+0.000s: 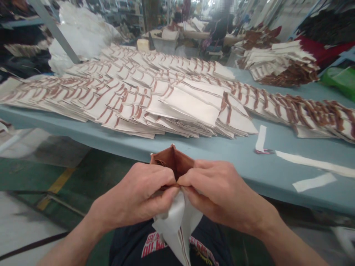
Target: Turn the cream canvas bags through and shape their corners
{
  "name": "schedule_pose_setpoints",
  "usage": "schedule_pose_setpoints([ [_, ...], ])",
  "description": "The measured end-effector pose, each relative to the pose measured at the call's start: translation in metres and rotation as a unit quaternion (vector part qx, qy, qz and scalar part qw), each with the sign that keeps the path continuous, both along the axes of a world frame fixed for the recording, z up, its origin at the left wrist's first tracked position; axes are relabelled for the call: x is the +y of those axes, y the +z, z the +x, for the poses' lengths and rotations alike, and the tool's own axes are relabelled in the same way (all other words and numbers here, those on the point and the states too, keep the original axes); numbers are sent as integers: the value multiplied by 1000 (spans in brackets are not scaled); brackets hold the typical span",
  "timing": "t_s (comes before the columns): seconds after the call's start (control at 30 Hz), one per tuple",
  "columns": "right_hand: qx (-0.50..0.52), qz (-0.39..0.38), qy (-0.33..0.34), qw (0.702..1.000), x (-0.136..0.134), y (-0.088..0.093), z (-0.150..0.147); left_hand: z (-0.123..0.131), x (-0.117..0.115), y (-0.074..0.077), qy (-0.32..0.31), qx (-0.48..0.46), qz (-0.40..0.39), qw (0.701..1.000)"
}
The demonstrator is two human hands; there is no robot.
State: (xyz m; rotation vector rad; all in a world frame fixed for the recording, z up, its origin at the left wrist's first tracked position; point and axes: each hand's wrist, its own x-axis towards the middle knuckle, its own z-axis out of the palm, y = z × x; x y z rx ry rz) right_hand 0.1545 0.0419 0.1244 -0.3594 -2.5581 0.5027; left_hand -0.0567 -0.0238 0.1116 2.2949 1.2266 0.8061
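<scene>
Both my hands pinch the edge of a white fabric pouch (177,218) with a brown lining, held close to my body at the table's front edge. My left hand (138,192) grips the rim from the left and my right hand (219,192) from the right, fingertips almost touching. Above the hands the brown inside stands partly open, with what look like loose threads within. Below, the white cloth hangs down with a thin brown stripe on it. Just beyond lie overlapping stacks of white fabric pieces with brown edges (194,105).
A blue-covered table (216,147) spans the view. On its right lie white strips (313,162) and a small snipper-like tool (264,151). Farther back are another pile of white and brown pieces (280,61), a green bag (340,79), clear plastic (83,33) and a slanted metal post (54,29).
</scene>
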Motion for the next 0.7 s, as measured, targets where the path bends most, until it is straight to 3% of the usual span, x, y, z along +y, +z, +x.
schedule_pose_setpoints([
  [0.13, 41, -53, 32, 997, 2, -2, -2, 11, -5, -7, 27, -152, -17, 988],
  [0.27, 129, -245, 79, 958, 2, -13, -3, 14, -11, -15, -16, -309, -110, 944],
  [0.37, 144, -356, 81, 920, -2, -16, -4, 10, -13, -19, -48, -367, -148, 917],
  [0.53, 102, -423, 41, 899, -6, -6, -4, -1, -13, -16, -81, -342, -249, 903],
  [0.7, 63, -377, 12, 924, -5, 0, -7, -5, -11, 3, -76, -220, -214, 949],
])
